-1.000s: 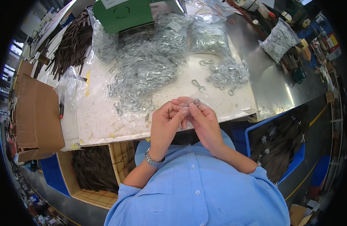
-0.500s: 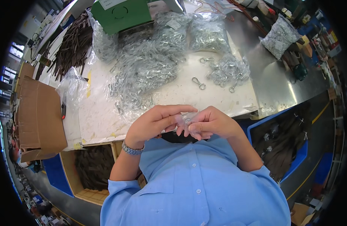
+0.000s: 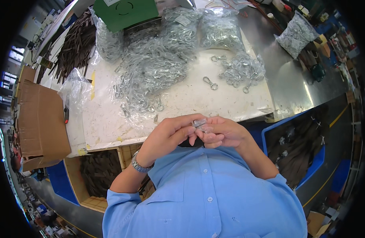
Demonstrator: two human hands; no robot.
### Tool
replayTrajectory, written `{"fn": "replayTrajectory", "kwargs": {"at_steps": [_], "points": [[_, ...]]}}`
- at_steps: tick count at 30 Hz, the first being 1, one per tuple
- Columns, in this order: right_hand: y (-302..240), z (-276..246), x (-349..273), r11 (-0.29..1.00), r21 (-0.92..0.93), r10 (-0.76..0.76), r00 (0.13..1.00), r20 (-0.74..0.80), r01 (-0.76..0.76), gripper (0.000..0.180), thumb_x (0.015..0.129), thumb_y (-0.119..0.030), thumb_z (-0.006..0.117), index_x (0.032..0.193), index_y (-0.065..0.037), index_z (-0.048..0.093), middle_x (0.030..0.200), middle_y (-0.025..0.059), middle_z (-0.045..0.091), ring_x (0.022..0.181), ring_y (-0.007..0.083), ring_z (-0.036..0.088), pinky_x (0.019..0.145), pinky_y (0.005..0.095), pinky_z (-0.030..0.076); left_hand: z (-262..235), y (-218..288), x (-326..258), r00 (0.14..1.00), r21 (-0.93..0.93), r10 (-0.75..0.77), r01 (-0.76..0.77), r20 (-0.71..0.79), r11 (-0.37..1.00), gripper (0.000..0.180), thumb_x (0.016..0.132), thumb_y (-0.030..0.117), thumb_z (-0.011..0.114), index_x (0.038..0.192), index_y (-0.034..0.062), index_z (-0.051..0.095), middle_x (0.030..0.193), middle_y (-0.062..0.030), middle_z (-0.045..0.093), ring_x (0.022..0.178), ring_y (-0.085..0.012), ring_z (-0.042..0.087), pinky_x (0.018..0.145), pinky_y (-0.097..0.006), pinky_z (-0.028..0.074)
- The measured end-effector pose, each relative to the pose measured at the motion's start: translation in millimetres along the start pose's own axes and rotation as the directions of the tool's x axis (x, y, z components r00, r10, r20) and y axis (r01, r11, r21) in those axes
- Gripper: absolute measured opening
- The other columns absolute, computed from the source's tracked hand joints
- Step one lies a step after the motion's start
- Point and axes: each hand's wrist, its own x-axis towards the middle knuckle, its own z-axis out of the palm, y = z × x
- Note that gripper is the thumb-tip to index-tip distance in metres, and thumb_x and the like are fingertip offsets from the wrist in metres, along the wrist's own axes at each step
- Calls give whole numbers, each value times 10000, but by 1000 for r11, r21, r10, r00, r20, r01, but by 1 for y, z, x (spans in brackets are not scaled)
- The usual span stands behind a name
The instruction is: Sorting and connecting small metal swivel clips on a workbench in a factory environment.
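A small clear plastic bag (image 3: 199,123) with something shiny in it is pinched between my hands, just in front of the table edge; what lies inside is too small to make out. My left hand (image 3: 172,131) holds one side of it with thumb and forefinger, and a metal watch (image 3: 141,162) circles that wrist. Fingers curled, my right hand (image 3: 225,133) grips the other side. Beyond them a loose silver snap hook (image 3: 210,83) lies on the white tabletop (image 3: 178,105). Many bagged snap hooks (image 3: 154,71) are heaped at the left middle, and a smaller pile (image 3: 243,70) sits to the right.
An open cardboard box (image 3: 43,119) stands left. A green machine (image 3: 127,14) and full plastic bags (image 3: 220,29) occupy the back, with dark straps (image 3: 75,43) at far left. Below the table are a wooden crate (image 3: 73,178) and a blue bin (image 3: 266,139), both holding dark strips.
Both hands have shifted and turned slightly around the small bag. The right fingers are now more curled, and the bag looks more bunched up between the fingertips.
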Motion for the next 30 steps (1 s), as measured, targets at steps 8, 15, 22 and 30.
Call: {"fn": "replayTrajectory", "kwargs": {"at_steps": [8, 15, 22, 30], "points": [[-4, 14, -1, 1000, -12, -10, 999, -48, 9, 294, 1165, -269, 538, 1135, -10, 673, 762, -52, 541, 525, 0, 354, 540, 216, 360, 24, -25, 7, 890, 354, 341, -227, -303, 907, 342, 1030, -16, 585, 1350, 24, 699, 811, -81, 692, 678, -136, 592, 651, -275, 482], [-84, 6, -57, 648, 340, -599, 732, -325, 682, 638, 1171, -277, 515, 1645, 76, 274, 1289, 133, 688, 712, 44, 515, 702, 221, 458, -30, -26, -7, 748, 636, 352, 119, -563, 762, 318, 967, 40, 704, 1285, 53, 710, 924, -106, 719, 702, -220, 657, 683, -359, 535], [-29, 13, -14, 900, -314, -401, 859, -319, 303, 368, 1124, -238, 584, 1371, 31, 631, 1020, 58, 714, 741, 72, 589, 651, 240, 493, -38, -42, -1, 839, 863, 348, 247, -418, 440, 180, 938, 119, 746, 1099, 61, 691, 1038, -123, 684, 804, -367, 696, 689, -450, 553], [-2, 19, 6, 820, -555, -363, 877, -315, 140, 258, 1121, -192, 592, 1267, -14, 709, 1033, 46, 740, 796, 71, 649, 732, 240, 554, -33, -19, 10, 864, 924, 402, 161, -302, 348, 171, 914, 118, 726, 1035, 55, 623, 1009, -125, 625, 815, -332, 702, 652, -445, 553]]}}
